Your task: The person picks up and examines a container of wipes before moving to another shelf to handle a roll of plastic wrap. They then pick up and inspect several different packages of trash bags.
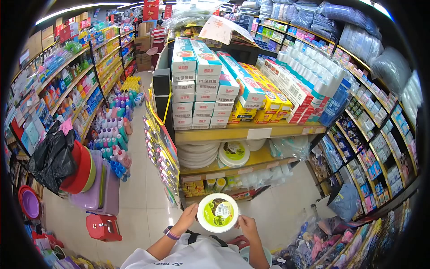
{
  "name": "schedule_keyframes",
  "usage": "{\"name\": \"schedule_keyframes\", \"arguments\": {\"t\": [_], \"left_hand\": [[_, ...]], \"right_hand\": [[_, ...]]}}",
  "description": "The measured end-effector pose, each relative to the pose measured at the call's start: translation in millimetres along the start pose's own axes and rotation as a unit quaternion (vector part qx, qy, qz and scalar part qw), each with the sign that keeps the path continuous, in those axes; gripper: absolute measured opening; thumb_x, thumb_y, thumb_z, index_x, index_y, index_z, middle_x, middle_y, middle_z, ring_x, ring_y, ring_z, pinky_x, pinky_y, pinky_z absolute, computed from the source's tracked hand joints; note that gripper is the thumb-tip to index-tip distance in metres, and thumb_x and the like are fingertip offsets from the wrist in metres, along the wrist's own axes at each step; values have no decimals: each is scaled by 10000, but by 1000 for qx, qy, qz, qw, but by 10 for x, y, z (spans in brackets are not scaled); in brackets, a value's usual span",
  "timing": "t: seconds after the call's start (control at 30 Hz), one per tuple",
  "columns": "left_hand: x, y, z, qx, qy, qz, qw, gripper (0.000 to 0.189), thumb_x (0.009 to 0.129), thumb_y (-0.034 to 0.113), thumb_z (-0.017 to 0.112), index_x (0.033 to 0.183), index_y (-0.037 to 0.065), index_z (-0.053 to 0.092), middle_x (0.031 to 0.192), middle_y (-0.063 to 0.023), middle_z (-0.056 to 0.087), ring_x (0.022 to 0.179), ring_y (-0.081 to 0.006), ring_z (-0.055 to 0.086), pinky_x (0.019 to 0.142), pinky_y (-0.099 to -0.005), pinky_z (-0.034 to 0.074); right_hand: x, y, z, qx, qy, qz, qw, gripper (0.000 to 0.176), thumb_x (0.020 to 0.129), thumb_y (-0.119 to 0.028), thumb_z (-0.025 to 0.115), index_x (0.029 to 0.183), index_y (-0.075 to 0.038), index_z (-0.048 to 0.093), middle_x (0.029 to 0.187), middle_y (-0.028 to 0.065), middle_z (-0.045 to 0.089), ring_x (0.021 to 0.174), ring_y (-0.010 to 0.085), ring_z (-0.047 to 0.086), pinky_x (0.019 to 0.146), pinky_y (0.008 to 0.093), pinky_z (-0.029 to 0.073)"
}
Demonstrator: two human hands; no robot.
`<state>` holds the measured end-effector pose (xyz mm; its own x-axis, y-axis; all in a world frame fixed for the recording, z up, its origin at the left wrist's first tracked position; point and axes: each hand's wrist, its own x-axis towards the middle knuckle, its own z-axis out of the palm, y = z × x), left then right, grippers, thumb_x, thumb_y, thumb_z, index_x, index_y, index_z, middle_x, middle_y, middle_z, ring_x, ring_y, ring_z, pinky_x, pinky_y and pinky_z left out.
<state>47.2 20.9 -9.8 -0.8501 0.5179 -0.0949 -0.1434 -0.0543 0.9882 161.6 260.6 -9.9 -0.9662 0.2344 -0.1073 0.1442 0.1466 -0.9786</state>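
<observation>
A round white pack with a green label and a barcode sticker [217, 213] is held up in front of the body. My left hand [187, 217], with a band on its wrist, grips the pack's left edge. At the right edge my right hand [247, 225] has its fingers closed on the rim. Just beyond, on the lower yellow shelf, another round pack with a green label [234, 153] leans beside a stack of white plates [198, 154].
Boxes of wrap [204, 94] fill the upper shelf [251, 133]. Purple tubs [94, 186] and a red stool [103, 227] stand on the left. Bottles line the left aisle, where a person in a striped top [158, 36] stands far back. Hanging goods crowd the lower right.
</observation>
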Motion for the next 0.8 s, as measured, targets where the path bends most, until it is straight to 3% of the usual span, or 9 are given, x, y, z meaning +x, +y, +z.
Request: {"name": "schedule_keyframes", "arguments": {"t": [0.3,0.37,0.4,0.5,0.8], "left_hand": [[-104,-248,-158,25,3,12,1000,298,1011,252,357,893,27,512,746,6,488,684,-85,446,643,-243,394],[-174,-271,-187,-8,34,-12,999,297,1009,245,362,874,28,514,751,9,476,693,-86,428,649,-250,383],[-174,-314,-224,9,27,-10,1000,315,1012,300,357,936,47,529,857,12,549,769,-68,519,710,-233,447],[-209,-417,-251,-34,34,-30,998,323,1010,261,360,828,38,506,731,11,470,684,-81,429,628,-244,374],[-202,-247,-220,22,8,-6,1000,325,1013,258,353,829,30,496,738,2,460,695,-94,422,648,-252,379]], "right_hand": [[-127,-22,185,53,18,-7,998,266,948,-133,465,783,36,587,671,49,585,624,106,548,600,249,450],[-127,24,223,16,8,2,1000,271,949,-145,472,792,41,592,674,45,588,629,105,549,605,252,453],[-128,60,237,15,10,-12,1000,275,946,-178,488,863,49,620,666,54,614,611,102,553,590,258,466],[-162,133,282,26,21,-19,999,276,947,-180,487,860,46,620,668,56,616,608,100,553,586,258,465],[-262,167,290,21,31,-10,999,265,943,-164,489,838,47,610,656,62,612,611,107,572,591,256,469]]}}
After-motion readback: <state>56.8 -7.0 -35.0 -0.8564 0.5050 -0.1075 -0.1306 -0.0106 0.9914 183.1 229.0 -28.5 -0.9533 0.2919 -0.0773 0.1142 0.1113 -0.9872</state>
